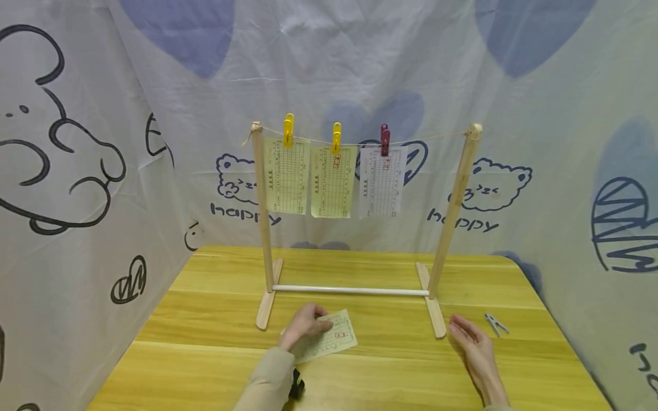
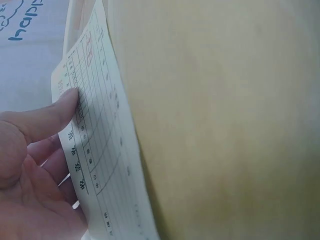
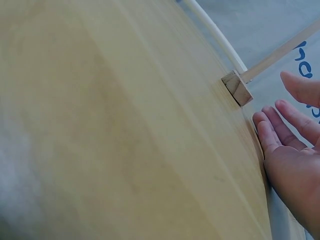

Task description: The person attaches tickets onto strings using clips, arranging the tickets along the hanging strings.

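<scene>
My left hand [image 1: 307, 326] pinches a pale yellow printed receipt slip [image 1: 336, 338] just over the table. In the left wrist view the thumb lies on the slip's printed face [image 2: 102, 135], with the other fingers behind it. My right hand [image 1: 477, 355] holds nothing, its fingers loosely extended beside the right foot of the wooden rack [image 1: 438, 319]. To the right of that hand lies a grey-blue clothespin [image 1: 496, 324]. In the right wrist view the right hand [image 3: 295, 145] is low by the table, near the rack's foot [image 3: 237, 89].
Between the rack's posts runs a string [image 1: 426, 138]. Two yellow slips [image 1: 288, 182] hang from it by yellow clips [image 1: 336, 137], and a white slip [image 1: 381, 188] by a dark red clip [image 1: 385, 140]. A white bar [image 1: 349, 290] joins the feet. Printed curtains surround the table [image 1: 205, 297].
</scene>
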Tool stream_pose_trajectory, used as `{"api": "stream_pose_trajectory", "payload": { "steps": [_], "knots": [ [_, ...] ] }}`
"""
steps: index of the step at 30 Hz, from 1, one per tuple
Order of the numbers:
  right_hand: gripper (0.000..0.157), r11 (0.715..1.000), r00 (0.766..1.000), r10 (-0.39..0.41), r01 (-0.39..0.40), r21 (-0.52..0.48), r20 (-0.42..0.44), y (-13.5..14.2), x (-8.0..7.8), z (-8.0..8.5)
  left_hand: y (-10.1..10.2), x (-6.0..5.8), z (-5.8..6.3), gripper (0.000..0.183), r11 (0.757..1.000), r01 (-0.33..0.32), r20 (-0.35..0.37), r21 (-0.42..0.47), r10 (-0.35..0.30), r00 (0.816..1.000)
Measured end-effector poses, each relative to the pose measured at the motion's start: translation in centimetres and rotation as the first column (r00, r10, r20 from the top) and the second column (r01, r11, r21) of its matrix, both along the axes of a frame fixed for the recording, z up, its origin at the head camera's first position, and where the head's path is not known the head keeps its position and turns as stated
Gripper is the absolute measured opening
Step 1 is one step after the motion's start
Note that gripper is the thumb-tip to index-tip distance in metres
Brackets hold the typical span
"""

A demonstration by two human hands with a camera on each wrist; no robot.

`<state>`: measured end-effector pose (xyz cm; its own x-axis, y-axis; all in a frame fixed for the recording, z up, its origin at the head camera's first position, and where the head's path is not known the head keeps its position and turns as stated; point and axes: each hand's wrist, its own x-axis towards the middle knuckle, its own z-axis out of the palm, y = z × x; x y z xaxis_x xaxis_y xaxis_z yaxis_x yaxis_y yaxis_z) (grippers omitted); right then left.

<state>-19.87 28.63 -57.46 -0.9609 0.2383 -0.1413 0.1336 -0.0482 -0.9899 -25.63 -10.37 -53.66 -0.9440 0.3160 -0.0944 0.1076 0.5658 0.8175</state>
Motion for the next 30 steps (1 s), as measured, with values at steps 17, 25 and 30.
{"api": "stream_pose_trajectory", "payload": {
  "steps": [17,25,30],
  "knots": [
    [0.028,0.909,0.918,-0.349,0.282,-0.307,-0.191,0.1,0.2,-0.1,0.2,0.1,-0.2,0.023,1.000,-0.014,-0.015,-0.014,0.014,1.000],
    [0.025,0.766,0.707,-0.639,0.546,-0.340,-0.304,1.4,0.4,-0.8,0.2,0.0,-0.3,0.021,0.999,-0.026,-0.017,-0.024,0.026,1.000],
    [0.036,0.765,0.725,-0.643,0.591,-0.255,-0.248,1.8,0.6,-0.9,0.2,-0.1,-0.4,0.020,0.999,-0.038,-0.015,-0.035,0.038,0.999]
  ]
}}
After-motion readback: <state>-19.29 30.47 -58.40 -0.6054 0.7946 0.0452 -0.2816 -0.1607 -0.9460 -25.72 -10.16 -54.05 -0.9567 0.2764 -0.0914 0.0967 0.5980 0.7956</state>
